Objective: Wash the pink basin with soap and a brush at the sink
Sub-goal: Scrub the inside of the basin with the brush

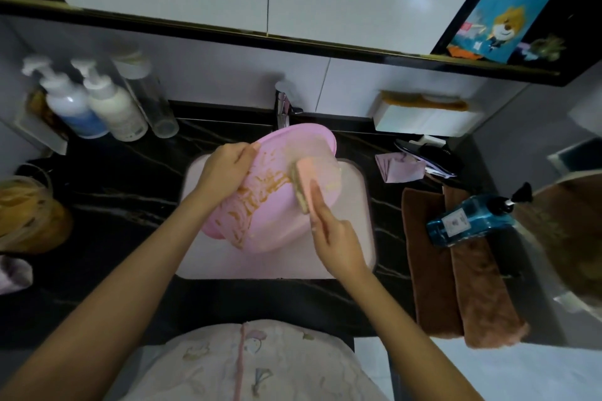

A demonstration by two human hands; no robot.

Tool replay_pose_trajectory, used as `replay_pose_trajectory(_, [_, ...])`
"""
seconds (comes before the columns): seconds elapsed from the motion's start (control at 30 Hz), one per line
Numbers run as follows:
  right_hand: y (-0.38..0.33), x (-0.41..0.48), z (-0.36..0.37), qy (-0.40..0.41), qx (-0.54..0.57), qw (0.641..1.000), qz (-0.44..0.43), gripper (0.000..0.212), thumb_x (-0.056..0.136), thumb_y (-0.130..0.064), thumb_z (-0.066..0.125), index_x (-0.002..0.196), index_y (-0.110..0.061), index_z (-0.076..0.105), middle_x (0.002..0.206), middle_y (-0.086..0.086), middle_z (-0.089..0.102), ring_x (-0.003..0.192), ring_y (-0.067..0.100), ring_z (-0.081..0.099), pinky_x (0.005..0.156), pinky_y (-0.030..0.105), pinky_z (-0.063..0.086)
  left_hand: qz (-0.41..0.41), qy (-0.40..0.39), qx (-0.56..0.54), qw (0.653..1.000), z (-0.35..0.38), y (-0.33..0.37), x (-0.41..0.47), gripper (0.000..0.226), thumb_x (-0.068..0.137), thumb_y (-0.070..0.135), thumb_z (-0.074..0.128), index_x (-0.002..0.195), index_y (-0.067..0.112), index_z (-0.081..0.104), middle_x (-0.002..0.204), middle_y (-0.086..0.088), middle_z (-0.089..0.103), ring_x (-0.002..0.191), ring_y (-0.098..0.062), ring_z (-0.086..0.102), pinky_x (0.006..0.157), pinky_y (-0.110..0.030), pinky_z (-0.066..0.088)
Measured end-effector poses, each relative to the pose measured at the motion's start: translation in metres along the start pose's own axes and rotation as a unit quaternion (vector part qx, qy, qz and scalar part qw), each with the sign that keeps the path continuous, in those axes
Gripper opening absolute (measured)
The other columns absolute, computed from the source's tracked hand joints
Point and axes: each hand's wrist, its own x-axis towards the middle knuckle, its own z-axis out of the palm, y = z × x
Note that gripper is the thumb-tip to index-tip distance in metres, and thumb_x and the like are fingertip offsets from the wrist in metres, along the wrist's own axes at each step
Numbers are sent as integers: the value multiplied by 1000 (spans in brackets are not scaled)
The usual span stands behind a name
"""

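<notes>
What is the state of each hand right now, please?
Left hand: closed, holding the pink basin by its rim.
Right hand: closed, holding the brush against the basin's inside.

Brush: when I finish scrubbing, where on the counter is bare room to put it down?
Bare black counter lies left of the sink, between the pump bottles and the amber tub. A narrow strip runs along the sink's front edge. The right side is crowded: brown towels, blue bottle, pink cloth.
</notes>
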Motion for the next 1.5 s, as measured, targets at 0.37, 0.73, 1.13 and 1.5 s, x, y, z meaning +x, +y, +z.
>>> replay_pose_trajectory(0.37, [0, -1, 26, 96, 49, 990, 96, 54, 96, -42, 23, 147, -35, 8, 56, 12, 53, 46, 26, 52, 45, 33, 39, -9, 11, 16, 1000, 0, 2, -3, 44, 100, 34, 39, 58, 19, 39, 55, 3, 41, 52, -12, 39, 53, -28, 31])
replay_pose_trajectory(0.73, [-9, 11, 24, 115, -28, 991, 67, 54, 96, -36, 21, 146, -30, 1, 59, 19, 58, 47, 34, 51, 46, 36, 40, 14, -4, 15, 1000, 5, 5, -3, 43, 100, 32, 39, 58, 20, 39, 56, 1, 43, 54, -15, 41, 53, -29, 31])
replay_pose_trajectory(1.13, [12, 35, -17, 76, 8, 987, 142, 54, 101, -31, 29, 151, -30, 9, 89, 21, 65, 79, 35, 63, 66, 33, 48, 9, -10, 1, 1000, 10, 9, -4, 44, 100, 33, 38, 58, 19, 39, 55, 0, 41, 52, -15, 40, 53, -29, 31])
replay_pose_trajectory(1.5, [4, 48, -68, -61, -71, 984, 154, 50, 101, -31, 29, 150, -28, 19, 98, 19, 63, 91, 34, 62, 74, 40, 49, 21, -13, 11, 1000, 16, 11, -4, 46, 99, 35, 38, 57, 19, 38, 54, 1, 43, 55, -21, 43, 57, -34, 35])
